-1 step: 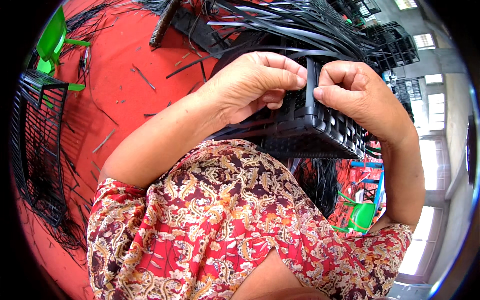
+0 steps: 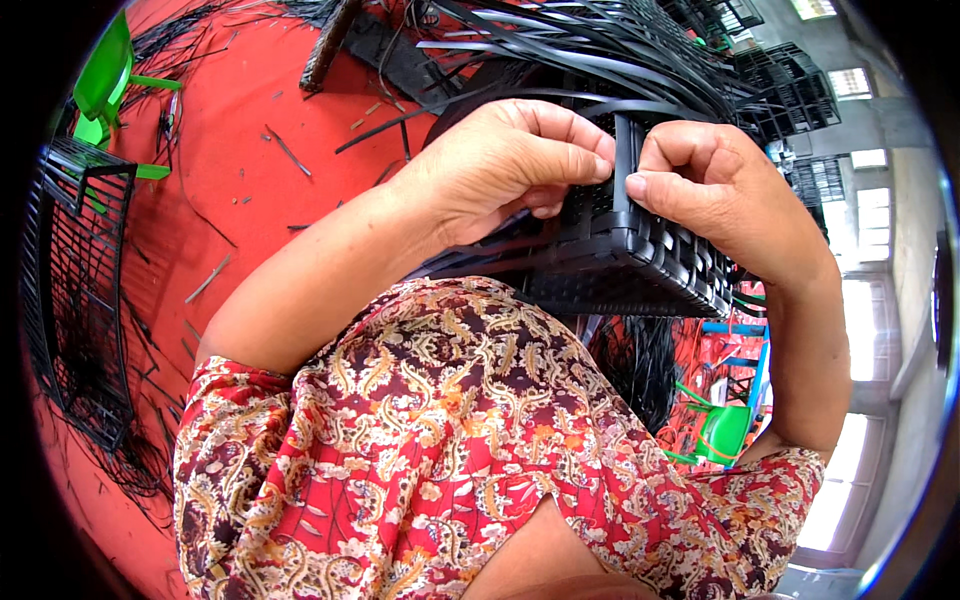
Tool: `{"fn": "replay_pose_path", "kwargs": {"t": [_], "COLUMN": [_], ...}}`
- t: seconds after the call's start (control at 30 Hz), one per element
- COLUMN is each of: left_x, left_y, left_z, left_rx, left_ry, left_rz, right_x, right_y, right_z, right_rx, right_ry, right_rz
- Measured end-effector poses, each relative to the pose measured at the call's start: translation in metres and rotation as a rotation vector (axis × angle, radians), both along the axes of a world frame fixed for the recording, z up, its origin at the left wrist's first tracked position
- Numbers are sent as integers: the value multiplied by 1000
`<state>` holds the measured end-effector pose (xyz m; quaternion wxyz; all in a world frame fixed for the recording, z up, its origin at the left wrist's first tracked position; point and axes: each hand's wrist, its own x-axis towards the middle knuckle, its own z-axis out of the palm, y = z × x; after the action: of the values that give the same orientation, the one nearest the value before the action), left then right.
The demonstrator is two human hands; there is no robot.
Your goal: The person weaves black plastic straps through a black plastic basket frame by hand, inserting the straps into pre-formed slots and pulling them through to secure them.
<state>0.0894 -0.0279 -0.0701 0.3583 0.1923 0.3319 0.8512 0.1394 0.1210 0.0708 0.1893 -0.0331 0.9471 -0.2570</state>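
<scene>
A woven black basket-like piece (image 2: 640,255) of flat plastic strips is in front of my body, with a glossy, rounded corner toward me. A flat black strip (image 2: 624,150) stands along its upper edge, between my two hands. My left hand (image 2: 520,165) pinches at the strip's left side, thumb and index fingertip together, the other fingers curled beneath. On the opposite side my right hand (image 2: 705,180) is closed, its thumb pressed to the bent index finger at the strip's edge. The fingers partly hide what they grip.
Loose long black strips (image 2: 600,60) fan out beyond the basket. A black open frame (image 2: 80,290) stands at the left near a green chair (image 2: 105,70). Strip scraps lie on the red floor (image 2: 270,220). Another green chair (image 2: 722,435) is at lower right.
My left hand and forearm have shifted very slightly. Both hands remain at the same strip, and the basket-like piece stays in place.
</scene>
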Motion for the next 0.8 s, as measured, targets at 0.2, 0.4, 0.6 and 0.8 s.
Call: {"fn": "replay_pose_path", "kwargs": {"t": [0.2,0.4,0.6,0.8], "left_x": [-8,-3,1,5], "left_y": [-11,-25,-32,-14], "left_z": [-5,-32,-51,-61], "left_rx": [-72,-48,150,33], "left_ry": [262,225,119,154], "left_rz": [-92,-35,-5,7], "right_x": [9,14,1,-10], "right_y": [-8,-18,-27,-23], "right_z": [0,-12,-18,-29], "right_rx": [156,140,271,153], "right_ry": [242,442,396,340], "right_rz": [172,229,472,435]}}
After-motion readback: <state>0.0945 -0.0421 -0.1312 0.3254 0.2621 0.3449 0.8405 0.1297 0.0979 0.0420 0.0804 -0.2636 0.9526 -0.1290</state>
